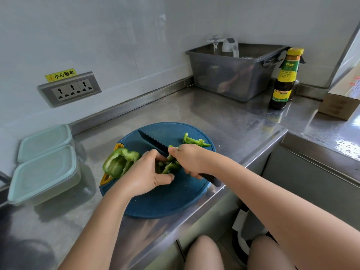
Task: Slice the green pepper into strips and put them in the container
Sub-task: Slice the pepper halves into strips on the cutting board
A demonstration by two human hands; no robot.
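Note:
A round dark blue cutting board (167,199) lies on the steel counter. My right hand (190,161) grips the handle of a black knife (153,141), blade pointing far-left over the board. My left hand (145,172) holds down a piece of green pepper (168,166) right beside the blade, fingers curled on it. A large uncut pepper piece (118,162) lies at the board's left edge. A few cut strips (194,141) lie at the far right of the board. Two pale green containers with lids on (44,172) (45,141) stand to the left.
A grey plastic bin (233,75) holding glassware stands at the back against the wall. A dark sauce bottle (284,80) stands beside it, and a cardboard box (339,102) at the far right. A wall socket strip (70,89) is on the left wall. The counter edge runs close to my knees.

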